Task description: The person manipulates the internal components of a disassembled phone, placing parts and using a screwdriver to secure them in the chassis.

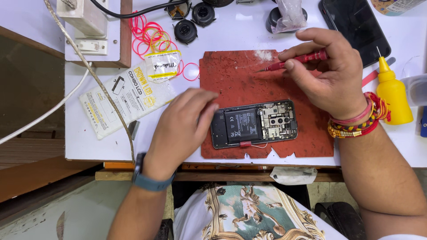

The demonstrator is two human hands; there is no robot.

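An opened phone (254,124) lies back-off on a worn red mat (231,75), its black battery and circuit board showing. My left hand (182,129) rests at the phone's left end, fingers curled against its edge, with a blue watch on the wrist. My right hand (331,73) hovers over the mat's upper right, gripping a red-handled screwdriver (296,61) whose tip points left, above the phone and clear of it. Red and yellow thread bands circle that wrist.
A yellow glue bottle (393,93) stands at the right. A dark phone (356,26) lies at the top right. A white parts packet (126,95), pink rubber bands (149,35), small black round lenses (186,30) and a cable (95,75) lie on the left. The table's front edge runs just below the mat.
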